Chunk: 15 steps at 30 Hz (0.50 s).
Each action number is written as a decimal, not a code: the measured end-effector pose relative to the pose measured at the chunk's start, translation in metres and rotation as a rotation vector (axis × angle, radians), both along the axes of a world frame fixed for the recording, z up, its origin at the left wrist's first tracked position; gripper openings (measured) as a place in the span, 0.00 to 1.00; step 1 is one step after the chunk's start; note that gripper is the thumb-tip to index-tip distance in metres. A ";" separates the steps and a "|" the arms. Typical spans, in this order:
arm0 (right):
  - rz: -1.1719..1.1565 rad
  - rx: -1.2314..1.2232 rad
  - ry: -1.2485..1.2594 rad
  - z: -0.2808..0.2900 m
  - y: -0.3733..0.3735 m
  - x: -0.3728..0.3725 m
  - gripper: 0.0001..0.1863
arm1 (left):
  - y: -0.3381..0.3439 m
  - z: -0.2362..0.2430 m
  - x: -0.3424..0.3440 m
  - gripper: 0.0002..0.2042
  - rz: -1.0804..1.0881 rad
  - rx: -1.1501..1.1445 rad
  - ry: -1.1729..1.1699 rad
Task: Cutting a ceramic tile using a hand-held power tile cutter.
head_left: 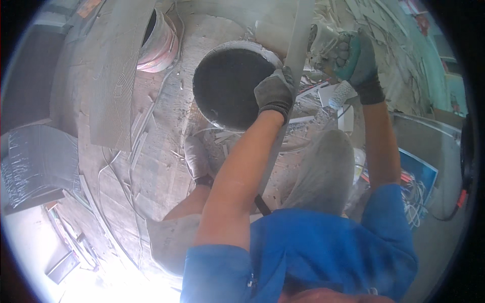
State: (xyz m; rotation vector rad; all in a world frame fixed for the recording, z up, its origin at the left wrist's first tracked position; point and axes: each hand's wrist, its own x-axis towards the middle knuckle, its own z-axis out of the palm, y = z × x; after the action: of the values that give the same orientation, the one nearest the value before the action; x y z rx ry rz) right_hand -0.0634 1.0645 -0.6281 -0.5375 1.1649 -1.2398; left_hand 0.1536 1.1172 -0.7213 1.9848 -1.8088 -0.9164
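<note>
My left hand (pixel 275 93), in a grey glove with a dark cuff, is closed on the edge of a long pale board (pixel 300 43). The board is seen nearly edge-on and runs from the top of the view down toward my knees. My raised right hand (pixel 357 65), in a grey-green glove, has its fingers curled in. What they hold, if anything, I cannot make out. Just below that fist shows a whitish, rough-textured cylinder (pixel 342 96); whether it joins the hand is unclear. Left of my left hand stands a round bucket (pixel 207 56), dark inside with a pale crusted rim.
A pinkish-white bucket (pixel 164 48) stands farther left, beside a large panel with combed ridges (pixel 113 86). A grey smeared slab (pixel 43 159) lies at far left. Cables and strips cross the dusty floor. Rubble (pixel 389 60) and a blue panel (pixel 418 174) with white cord lie right.
</note>
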 end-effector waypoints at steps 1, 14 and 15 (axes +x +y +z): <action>0.040 -0.005 0.007 -0.001 0.000 -0.007 0.25 | 0.000 0.002 -0.001 0.27 -0.003 0.003 0.005; 0.052 -0.055 0.042 -0.010 -0.018 -0.015 0.26 | 0.003 0.003 0.001 0.27 0.023 -0.037 0.020; -0.015 -0.053 0.020 -0.003 -0.021 -0.008 0.25 | 0.003 0.004 0.001 0.27 0.023 -0.036 0.026</action>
State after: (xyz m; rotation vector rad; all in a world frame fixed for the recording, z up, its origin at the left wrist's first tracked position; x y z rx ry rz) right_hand -0.0714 1.0440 -0.6307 -0.5824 1.1569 -1.2832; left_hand 0.1544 1.1205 -0.7175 1.9587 -1.7726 -0.8920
